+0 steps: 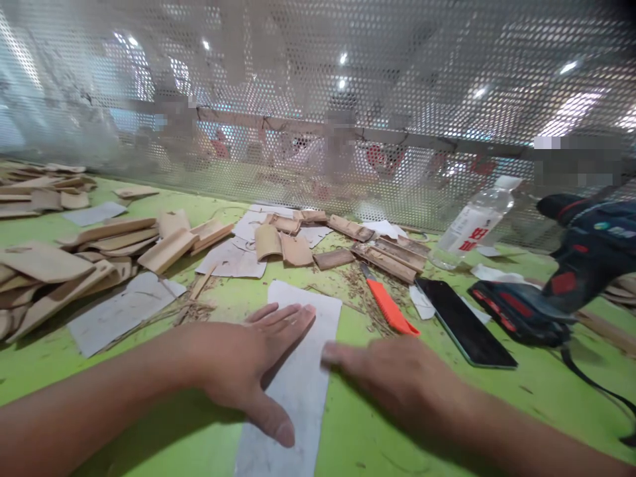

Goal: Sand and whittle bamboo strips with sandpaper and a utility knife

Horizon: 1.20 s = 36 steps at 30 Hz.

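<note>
My left hand (248,361) lies flat and open on a white paper sheet (298,384) that stretches away from me on the green table (377,437). Its fingers are stretched along the sheet and the thumb points toward me. My right hand (392,374) rests palm down at the sheet's right edge, with a fingertip touching the paper. Neither hand holds anything. An orange utility knife (390,306) lies just beyond my right hand, and a black phone (464,322) lies to the right of the knife.
Piles of tan bamboo pieces (74,265) and paper sheets cover the left; more bamboo pieces (387,255) lie at the back centre. A plastic bottle (474,222) and a cordless drill (561,278) sit at the right. A perforated metal screen (318,99) closes the back.
</note>
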Each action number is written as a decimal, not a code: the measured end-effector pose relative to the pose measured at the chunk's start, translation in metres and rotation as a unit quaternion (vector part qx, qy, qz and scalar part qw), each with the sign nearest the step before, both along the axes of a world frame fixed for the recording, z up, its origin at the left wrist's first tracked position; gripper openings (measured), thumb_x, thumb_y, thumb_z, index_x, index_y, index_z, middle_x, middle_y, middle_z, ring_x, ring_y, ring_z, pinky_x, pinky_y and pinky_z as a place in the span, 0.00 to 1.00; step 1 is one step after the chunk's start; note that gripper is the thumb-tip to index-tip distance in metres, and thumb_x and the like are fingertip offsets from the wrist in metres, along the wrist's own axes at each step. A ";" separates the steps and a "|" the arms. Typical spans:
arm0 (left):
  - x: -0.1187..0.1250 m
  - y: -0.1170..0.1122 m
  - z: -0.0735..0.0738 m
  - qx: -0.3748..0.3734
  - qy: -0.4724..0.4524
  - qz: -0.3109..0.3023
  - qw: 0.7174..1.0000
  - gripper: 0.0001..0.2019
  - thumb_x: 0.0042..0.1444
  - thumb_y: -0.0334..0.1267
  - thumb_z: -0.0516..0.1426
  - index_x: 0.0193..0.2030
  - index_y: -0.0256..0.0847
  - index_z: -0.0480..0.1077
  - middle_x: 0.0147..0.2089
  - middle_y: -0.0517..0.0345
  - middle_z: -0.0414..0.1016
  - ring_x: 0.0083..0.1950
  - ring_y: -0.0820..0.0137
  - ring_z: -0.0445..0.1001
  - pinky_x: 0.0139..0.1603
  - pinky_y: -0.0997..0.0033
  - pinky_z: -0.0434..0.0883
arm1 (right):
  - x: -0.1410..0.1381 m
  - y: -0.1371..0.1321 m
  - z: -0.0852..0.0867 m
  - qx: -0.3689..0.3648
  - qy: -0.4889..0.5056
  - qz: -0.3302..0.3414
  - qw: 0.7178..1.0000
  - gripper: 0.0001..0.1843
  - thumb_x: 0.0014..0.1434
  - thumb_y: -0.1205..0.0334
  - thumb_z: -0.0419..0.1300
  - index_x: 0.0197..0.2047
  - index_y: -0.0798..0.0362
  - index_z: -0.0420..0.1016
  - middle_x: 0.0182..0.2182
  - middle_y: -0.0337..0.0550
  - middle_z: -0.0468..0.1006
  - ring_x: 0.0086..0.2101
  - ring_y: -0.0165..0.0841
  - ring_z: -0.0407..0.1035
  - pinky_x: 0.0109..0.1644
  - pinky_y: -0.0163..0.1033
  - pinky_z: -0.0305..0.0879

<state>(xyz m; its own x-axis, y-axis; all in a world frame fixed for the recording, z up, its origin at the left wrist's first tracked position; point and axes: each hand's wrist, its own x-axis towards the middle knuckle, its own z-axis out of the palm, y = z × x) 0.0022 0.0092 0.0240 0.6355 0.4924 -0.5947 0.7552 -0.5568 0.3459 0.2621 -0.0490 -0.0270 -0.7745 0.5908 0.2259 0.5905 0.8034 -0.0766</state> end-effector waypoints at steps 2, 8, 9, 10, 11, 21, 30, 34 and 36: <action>0.000 0.000 -0.001 0.002 -0.002 -0.004 1.000 0.68 0.48 0.71 0.63 0.78 0.40 0.23 0.78 0.50 0.19 0.79 0.46 0.27 0.76 0.46 0.48 | -0.001 0.000 0.000 0.010 -0.005 -0.039 0.999 0.21 0.78 0.61 0.40 0.52 0.54 0.74 0.25 0.39 0.77 0.23 0.32 0.68 0.27 0.41 0.51; 0.000 0.001 -0.001 0.006 -0.005 -0.016 1.000 0.66 0.50 0.70 0.62 0.79 0.40 0.26 0.78 0.51 0.19 0.79 0.47 0.26 0.76 0.47 0.46 | -0.003 -0.004 0.000 -0.001 0.029 0.004 1.000 0.21 0.78 0.59 0.40 0.55 0.53 0.73 0.25 0.37 0.76 0.22 0.31 0.66 0.27 0.40 0.52; 0.000 0.001 -0.001 0.008 -0.005 -0.017 1.000 0.66 0.50 0.70 0.62 0.79 0.39 0.26 0.78 0.50 0.19 0.79 0.47 0.27 0.76 0.47 0.47 | -0.003 -0.005 0.001 0.003 0.028 -0.008 1.000 0.22 0.78 0.60 0.40 0.54 0.53 0.74 0.24 0.37 0.75 0.22 0.32 0.65 0.27 0.40 0.51; 0.000 0.001 -0.001 0.009 -0.006 -0.021 1.000 0.65 0.51 0.70 0.62 0.79 0.39 0.26 0.79 0.49 0.19 0.79 0.47 0.26 0.76 0.47 0.46 | -0.003 -0.006 0.001 -0.003 0.026 0.000 1.000 0.22 0.78 0.60 0.39 0.55 0.54 0.74 0.23 0.37 0.75 0.22 0.32 0.65 0.27 0.41 0.51; 0.000 0.001 -0.001 0.011 -0.006 -0.025 1.000 0.65 0.51 0.69 0.62 0.79 0.38 0.27 0.79 0.48 0.19 0.79 0.47 0.26 0.76 0.47 0.45 | -0.003 -0.006 0.002 -0.023 0.025 0.025 0.999 0.22 0.78 0.60 0.39 0.56 0.53 0.73 0.24 0.36 0.75 0.22 0.31 0.65 0.27 0.40 0.51; 0.000 0.002 -0.004 0.021 -0.022 -0.030 0.999 0.64 0.52 0.69 0.61 0.79 0.36 0.28 0.78 0.46 0.20 0.79 0.48 0.26 0.76 0.47 0.44 | -0.006 -0.006 0.010 -0.167 0.094 0.013 0.981 0.18 0.76 0.58 0.47 0.59 0.50 0.74 0.35 0.42 0.83 0.30 0.33 0.73 0.33 0.39 0.61; 0.002 0.003 0.000 0.006 -0.010 -0.021 1.000 0.65 0.51 0.70 0.62 0.79 0.39 0.27 0.78 0.49 0.18 0.79 0.48 0.25 0.77 0.48 0.43 | -0.008 0.016 -0.009 -0.523 0.512 -0.188 0.655 0.23 0.66 0.44 0.64 0.54 0.50 0.69 0.41 0.45 0.82 0.39 0.35 0.78 0.43 0.42 0.77; 0.000 0.004 -0.004 0.014 -0.015 -0.029 0.999 0.66 0.50 0.74 0.60 0.79 0.38 0.26 0.79 0.48 0.18 0.79 0.48 0.26 0.77 0.47 0.44 | -0.009 0.025 -0.014 -0.555 0.567 -0.191 0.578 0.23 0.60 0.49 0.71 0.50 0.51 0.70 0.43 0.44 0.82 0.40 0.34 0.78 0.43 0.39 0.78; -0.001 0.004 -0.005 0.015 -0.012 -0.027 0.999 0.67 0.49 0.76 0.59 0.79 0.38 0.25 0.79 0.48 0.17 0.79 0.47 0.26 0.76 0.47 0.45 | -0.009 0.025 -0.013 -0.558 0.573 -0.196 0.567 0.24 0.58 0.50 0.73 0.50 0.51 0.70 0.44 0.43 0.82 0.40 0.33 0.79 0.43 0.39 0.79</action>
<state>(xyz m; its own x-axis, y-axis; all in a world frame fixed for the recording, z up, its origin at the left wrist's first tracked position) 0.0017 0.0131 0.0191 0.6762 0.4740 -0.5639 0.7147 -0.6076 0.3463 0.2526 -0.0237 -0.0397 -0.2564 0.9372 -0.2367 -0.2439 -0.2997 -0.9223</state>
